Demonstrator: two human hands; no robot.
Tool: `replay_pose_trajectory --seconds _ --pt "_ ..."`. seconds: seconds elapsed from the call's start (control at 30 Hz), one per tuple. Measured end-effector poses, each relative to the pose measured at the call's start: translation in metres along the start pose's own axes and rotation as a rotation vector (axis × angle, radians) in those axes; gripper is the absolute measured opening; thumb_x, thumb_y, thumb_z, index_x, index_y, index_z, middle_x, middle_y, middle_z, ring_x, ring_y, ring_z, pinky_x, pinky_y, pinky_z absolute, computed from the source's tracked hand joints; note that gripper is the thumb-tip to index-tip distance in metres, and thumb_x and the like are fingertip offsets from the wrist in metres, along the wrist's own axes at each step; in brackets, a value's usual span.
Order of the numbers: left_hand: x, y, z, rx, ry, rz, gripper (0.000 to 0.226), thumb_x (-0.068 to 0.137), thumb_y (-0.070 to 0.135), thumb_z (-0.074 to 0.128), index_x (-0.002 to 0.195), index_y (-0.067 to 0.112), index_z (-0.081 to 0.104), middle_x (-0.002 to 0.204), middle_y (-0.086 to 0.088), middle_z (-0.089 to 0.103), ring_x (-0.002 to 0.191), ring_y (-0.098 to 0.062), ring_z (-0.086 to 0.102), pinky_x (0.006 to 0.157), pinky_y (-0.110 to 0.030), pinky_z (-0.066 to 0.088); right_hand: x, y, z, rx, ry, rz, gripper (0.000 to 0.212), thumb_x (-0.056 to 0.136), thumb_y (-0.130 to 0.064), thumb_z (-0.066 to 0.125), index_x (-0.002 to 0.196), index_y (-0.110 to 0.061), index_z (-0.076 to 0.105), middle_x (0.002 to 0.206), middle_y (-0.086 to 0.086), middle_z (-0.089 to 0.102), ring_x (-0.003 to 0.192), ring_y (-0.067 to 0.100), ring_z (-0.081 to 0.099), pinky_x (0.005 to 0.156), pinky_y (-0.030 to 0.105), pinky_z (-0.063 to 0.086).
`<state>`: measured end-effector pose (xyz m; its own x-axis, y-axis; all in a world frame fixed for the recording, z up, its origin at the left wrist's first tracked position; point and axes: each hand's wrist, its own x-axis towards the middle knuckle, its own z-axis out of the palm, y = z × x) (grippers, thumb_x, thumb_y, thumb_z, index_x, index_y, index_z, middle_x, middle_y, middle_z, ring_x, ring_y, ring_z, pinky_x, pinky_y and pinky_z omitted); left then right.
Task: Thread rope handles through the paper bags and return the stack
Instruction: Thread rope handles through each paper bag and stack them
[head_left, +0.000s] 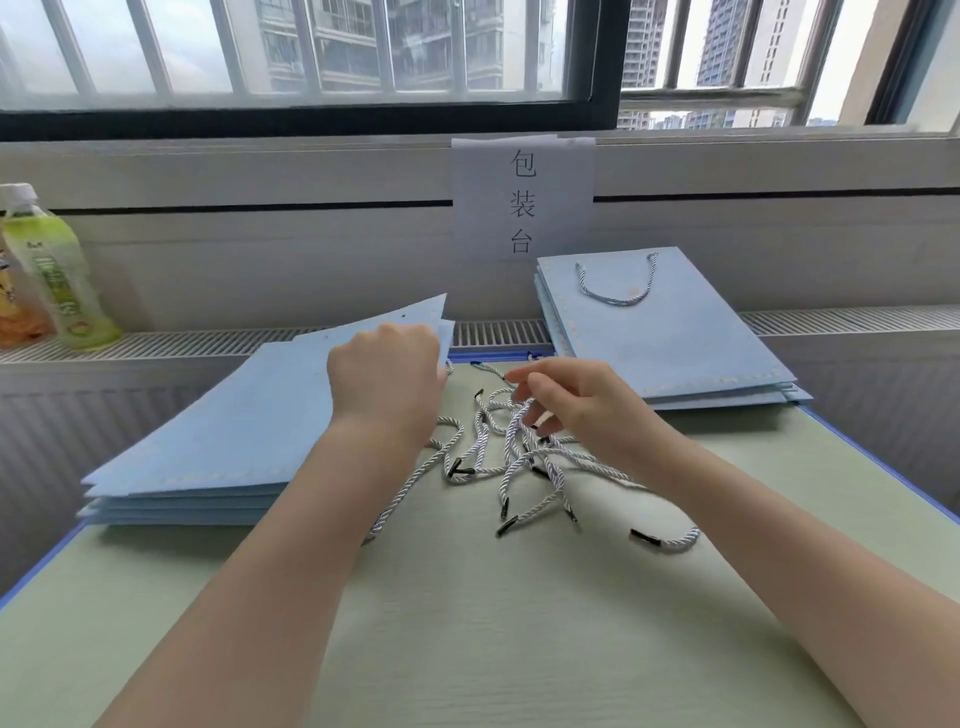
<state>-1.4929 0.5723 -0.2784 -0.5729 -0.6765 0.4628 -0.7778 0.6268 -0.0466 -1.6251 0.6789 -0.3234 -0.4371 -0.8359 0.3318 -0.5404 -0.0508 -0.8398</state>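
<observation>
A stack of flat light-blue paper bags (218, 447) lies on the left of the table. My left hand (387, 371) grips the far right corner of the top bag and lifts it off the stack. A tangle of white twisted rope handles with black tips (519, 457) lies in the middle of the table. My right hand (566, 397) hovers over the far end of that pile, fingers loosely curled and touching the ropes. A second stack of blue bags (670, 338) sits at the right, its top bag fitted with a rope handle (615, 283).
The pale green table (467, 623) has a blue edge. A green drink bottle (57, 270) and an orange packet (15, 306) stand on the sill at far left. A paper sign (522, 200) hangs on the wall under the window.
</observation>
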Motion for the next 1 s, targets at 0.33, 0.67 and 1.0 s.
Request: replay_pose_trajectory --seconds 0.33,0.67,1.0 --pt "-0.016 0.040 0.017 -0.364 0.386 0.385 0.034 0.090 0.032 0.050 0.058 0.021 0.043 0.054 0.003 0.051 0.049 -0.021 0.037 0.046 -0.021 0.014 -0.001 -0.013 -0.009 0.519 0.120 0.278 0.028 0.099 -0.019 0.044 0.082 -0.003 0.059 0.060 0.002 0.065 0.056 0.013 0.059 0.053 0.025 0.049" --pt "0.027 -0.018 0.034 -1.374 -0.026 -0.435 0.060 0.096 0.030 0.051 0.145 0.008 0.024 0.126 -0.004 0.050 0.112 -0.025 0.053 0.092 -0.037 0.047 -0.008 -0.026 -0.082 0.452 0.036 0.514 0.022 0.091 -0.025 0.051 0.093 -0.014 0.070 0.078 0.005 0.073 0.060 0.021 0.069 0.052 0.028 0.056" --pt "0.020 -0.004 0.042 -1.329 -0.181 -0.325 0.021 0.092 0.001 0.044 0.104 0.011 0.058 0.102 -0.011 0.062 0.082 -0.024 0.058 0.065 -0.029 0.046 0.008 0.009 -0.071 -0.517 0.291 0.216 0.030 0.092 -0.004 0.038 0.100 -0.009 0.066 0.085 0.006 0.065 0.085 0.025 0.060 0.081 0.037 0.051"
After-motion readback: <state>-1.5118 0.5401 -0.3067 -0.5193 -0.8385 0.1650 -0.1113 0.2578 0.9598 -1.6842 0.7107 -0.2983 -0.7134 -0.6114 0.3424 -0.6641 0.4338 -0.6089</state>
